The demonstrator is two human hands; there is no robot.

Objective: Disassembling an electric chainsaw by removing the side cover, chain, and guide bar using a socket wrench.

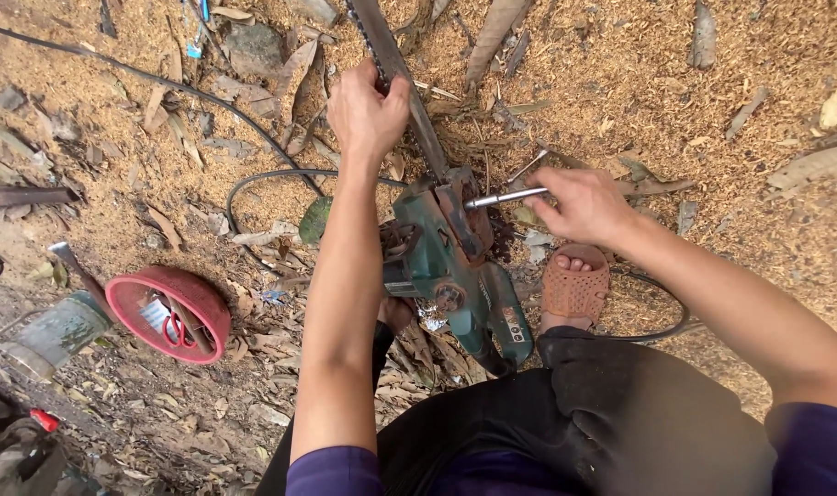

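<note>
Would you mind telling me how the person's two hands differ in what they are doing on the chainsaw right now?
The left hand grips the chainsaw's guide bar farther from the body, fingers closed over the chain; the right hand sits beside the green chainsaw body and holds a metal socket wrench. The left hand touches the saw directly; the right hand meets it only through the wrench's tip. Both are bare and closed around something.

Both hands, left [367, 108] and right [584, 204], reach forward, fingers curled closed.
</note>
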